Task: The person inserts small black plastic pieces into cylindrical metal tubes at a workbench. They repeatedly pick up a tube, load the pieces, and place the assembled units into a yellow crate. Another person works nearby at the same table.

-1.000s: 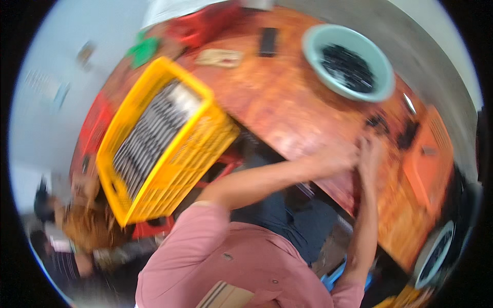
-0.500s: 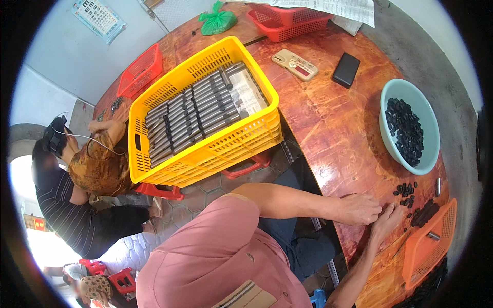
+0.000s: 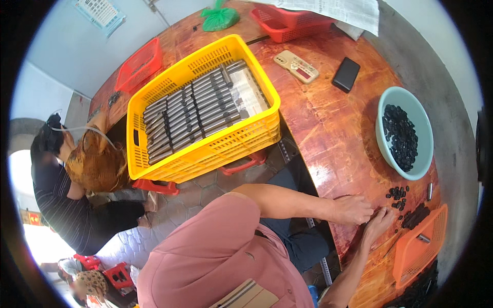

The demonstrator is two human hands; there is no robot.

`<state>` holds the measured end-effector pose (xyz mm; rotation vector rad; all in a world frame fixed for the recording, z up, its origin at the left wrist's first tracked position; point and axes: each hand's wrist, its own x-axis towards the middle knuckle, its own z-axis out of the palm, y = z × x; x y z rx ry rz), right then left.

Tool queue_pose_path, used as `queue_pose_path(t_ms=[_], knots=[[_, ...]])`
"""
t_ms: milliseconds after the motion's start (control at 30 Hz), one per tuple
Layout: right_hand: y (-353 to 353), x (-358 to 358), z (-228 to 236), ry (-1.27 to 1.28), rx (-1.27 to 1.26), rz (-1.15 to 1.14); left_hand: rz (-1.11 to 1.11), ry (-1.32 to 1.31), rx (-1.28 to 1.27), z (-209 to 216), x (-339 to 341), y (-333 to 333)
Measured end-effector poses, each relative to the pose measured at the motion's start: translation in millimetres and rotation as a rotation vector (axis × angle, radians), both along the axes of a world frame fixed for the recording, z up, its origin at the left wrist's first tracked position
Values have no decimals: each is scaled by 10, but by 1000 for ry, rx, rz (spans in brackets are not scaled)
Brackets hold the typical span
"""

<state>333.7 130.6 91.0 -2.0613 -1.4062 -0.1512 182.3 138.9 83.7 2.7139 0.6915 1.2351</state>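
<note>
small black pieces point(image 3: 397, 193) lie just right of the hands point(image 3: 353, 209) (both curled; whether holding anything, i cannot tell).

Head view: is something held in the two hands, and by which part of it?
It cannot be told: the left hand and right hand hide anything between them.

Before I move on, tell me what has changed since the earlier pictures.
Only the head view has swung; nothing on the table has visibly moved. The left hand and right hand stay close together; any change of grip is hidden. The basin and yellow crate stayed put.
</note>
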Motion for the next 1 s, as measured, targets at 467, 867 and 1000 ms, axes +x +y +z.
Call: queue_pose_path(t_ms=[467,867,1000], knots=[[-172,294,-98,57,-145,239,30,70,-50,-54,-6,-247],[-63,327,44,242,-186,231,-63,13,-4,-75,21,39],[-126,187,96,107,-120,202,-152,104,-110,90,-82,83]])
